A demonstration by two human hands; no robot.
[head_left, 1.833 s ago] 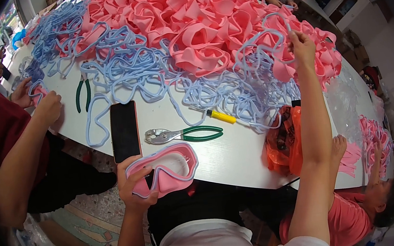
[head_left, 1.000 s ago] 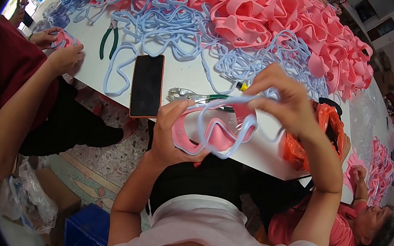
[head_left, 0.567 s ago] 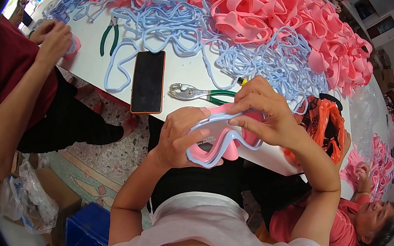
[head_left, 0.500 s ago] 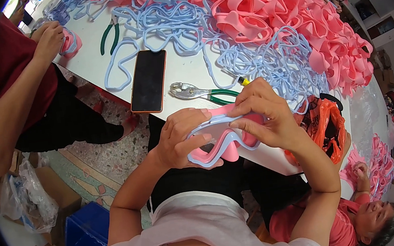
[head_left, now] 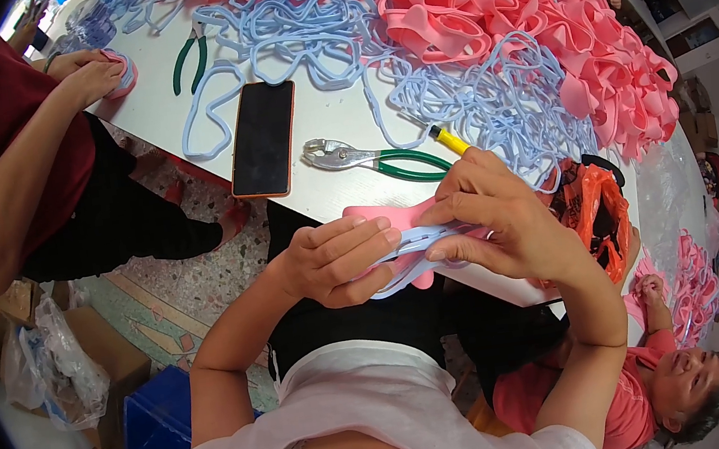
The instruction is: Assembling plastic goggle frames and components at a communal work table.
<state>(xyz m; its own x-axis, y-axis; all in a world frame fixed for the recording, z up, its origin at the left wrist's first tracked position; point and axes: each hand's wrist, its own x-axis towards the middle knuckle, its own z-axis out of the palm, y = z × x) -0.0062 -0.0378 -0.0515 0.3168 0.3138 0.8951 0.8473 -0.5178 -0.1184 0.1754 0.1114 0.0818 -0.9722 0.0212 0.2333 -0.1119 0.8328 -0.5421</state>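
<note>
Just past the near table edge I hold a diving mask (head_left: pixel 416 241), a pink soft skirt with a light blue frame around it. My left hand (head_left: pixel 339 262) grips its left end, fingers over the top. At the right end, my right hand (head_left: pixel 497 220) pinches the blue frame between thumb and fingers. The mask is tilted so its frame edge shows, and my fingers cover much of it. Beyond my hands lie green-handled pliers (head_left: pixel 378 160) and a yellow tool with a black end (head_left: pixel 450 139), partly behind my right hand.
A phone (head_left: pixel 265 139) and green-handled cutters (head_left: pixel 191 62) lie on the white table (head_left: pixel 154 115). Blue frames (head_left: pixel 297 24) and pink skirts (head_left: pixel 458 7) are heaped behind. An orange plastic bag (head_left: pixel 602 215) is at right. Co-workers sit left, right and far right.
The mask has turned in my hands, from its open front showing to its frame edge. My right fingers have shifted along the frame, and more of the yellow tool shows.
</note>
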